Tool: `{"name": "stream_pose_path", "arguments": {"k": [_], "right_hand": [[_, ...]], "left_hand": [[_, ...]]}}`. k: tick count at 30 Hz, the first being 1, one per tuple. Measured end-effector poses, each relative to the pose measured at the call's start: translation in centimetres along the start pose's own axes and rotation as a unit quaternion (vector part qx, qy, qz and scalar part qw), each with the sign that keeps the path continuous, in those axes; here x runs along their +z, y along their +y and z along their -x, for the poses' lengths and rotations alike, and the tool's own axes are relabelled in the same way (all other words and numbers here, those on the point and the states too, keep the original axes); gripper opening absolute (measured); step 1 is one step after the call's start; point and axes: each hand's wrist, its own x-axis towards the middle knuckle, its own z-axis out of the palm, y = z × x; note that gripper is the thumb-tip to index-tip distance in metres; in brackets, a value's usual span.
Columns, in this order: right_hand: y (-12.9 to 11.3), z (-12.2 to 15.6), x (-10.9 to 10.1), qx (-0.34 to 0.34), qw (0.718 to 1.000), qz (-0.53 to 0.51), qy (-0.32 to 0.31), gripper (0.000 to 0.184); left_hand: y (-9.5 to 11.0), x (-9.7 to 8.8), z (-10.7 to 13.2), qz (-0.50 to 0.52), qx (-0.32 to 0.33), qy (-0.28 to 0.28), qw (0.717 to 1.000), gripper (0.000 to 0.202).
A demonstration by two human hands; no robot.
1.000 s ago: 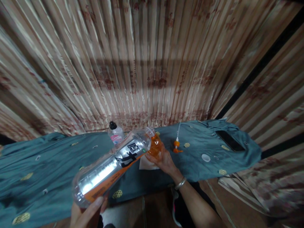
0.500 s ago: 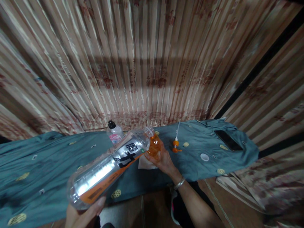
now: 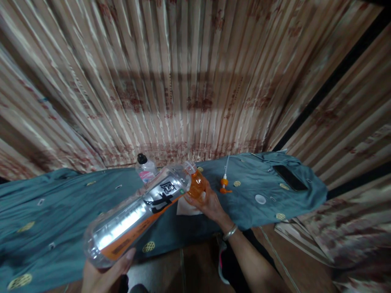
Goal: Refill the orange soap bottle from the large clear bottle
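Barely anything's shifted since half a second ago: the left hand and the butt end of the big clear bottle have slid a touch toward the left, and everything else sits where it was.

Left hand is cupped under the base of that big bottle, thumb pressed up against its side, just off the front edge of the tabletop. The bottle lies tilted with its mouth up and away, orange label down one side, and it looks nearly empty. Its mouth meets the small orange bottle, which the right hand has its fingers wrapped around from below. That little bottle is held over the middle of the tabletop, right above a white sheet of paper. Silver bracelet on the right wrist.

Teal cloth covers the whole tabletop. At the back edge, just left of the big bottle's neck, a small black-capped bottle stands upright. Right of the hands, an orange pump head lies with its tube pointing at the back edge. A white cap sits further right, and a black phone lies near the far right corner. Striped curtain behind it all.
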Motion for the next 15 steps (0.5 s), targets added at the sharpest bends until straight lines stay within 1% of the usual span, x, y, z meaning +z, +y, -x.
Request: {"name": "stream_pose_path", "arguments": {"k": [3,6,8,12,15], "right_hand": [[-0.4,0.0,0.1,-0.004,1.0,-0.002,-0.007,0.099],[-0.6,0.1,0.1,-0.009,1.0,0.003,-0.011,0.091],[-0.7,0.1,0.1,-0.006,1.0,0.011,-0.004,0.087],[-0.8,0.1,0.0,-0.002,1.0,0.015,0.003,0.084],[-0.9,0.2,0.0,0.0,1.0,0.011,-0.007,0.079]], "left_hand": [[0.4,0.3,0.1,0.001,-0.013,0.0,1.0,0.121],[0.6,0.4,0.1,-0.001,-0.011,-0.009,1.0,0.125],[0.6,0.5,0.2,-0.003,-0.008,-0.01,1.0,0.118],[0.6,0.9,0.4,0.003,0.01,-0.009,1.0,0.096],[0.7,1.4,0.5,0.007,0.026,-0.01,1.0,0.098]]}}
